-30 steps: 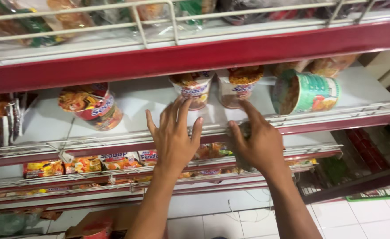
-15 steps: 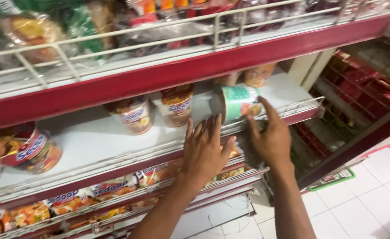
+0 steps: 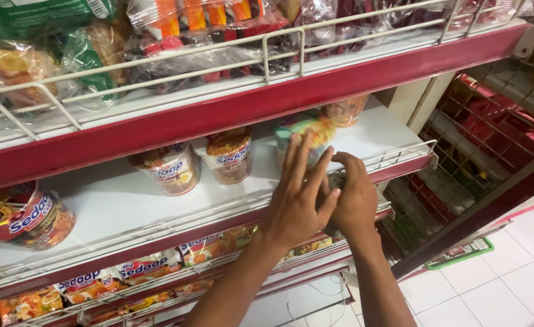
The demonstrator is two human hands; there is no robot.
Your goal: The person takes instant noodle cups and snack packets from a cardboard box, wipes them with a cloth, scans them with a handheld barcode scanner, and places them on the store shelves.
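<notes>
Left hand (image 3: 297, 203) raised flat, fingers spread wide and pointing up, fingertips against the front of a green-topped instant noodle cup (image 3: 306, 138) that stands on the white shelf board (image 3: 115, 200). It closes on nothing; the palm is open. Right hand (image 3: 353, 197) just beside it, touching the left hand's edge, fingers curled over the white wire front rail (image 3: 400, 157) at the shelf lip; whether it holds anything underneath cannot be told, the knuckles hide it.

The cup is blurred, upright, near the shelf's right end. Behind it, an orange noodle cup (image 3: 347, 110), partly under the red shelf edge (image 3: 267, 103). To the left, two brown-and-white noodle cups (image 3: 229, 155) side by side, upright. Far left, a red noodle cup (image 3: 27, 215) tilted. Above, bagged snacks behind wire. Below, flat noodle packets (image 3: 139, 272) in a row.
</notes>
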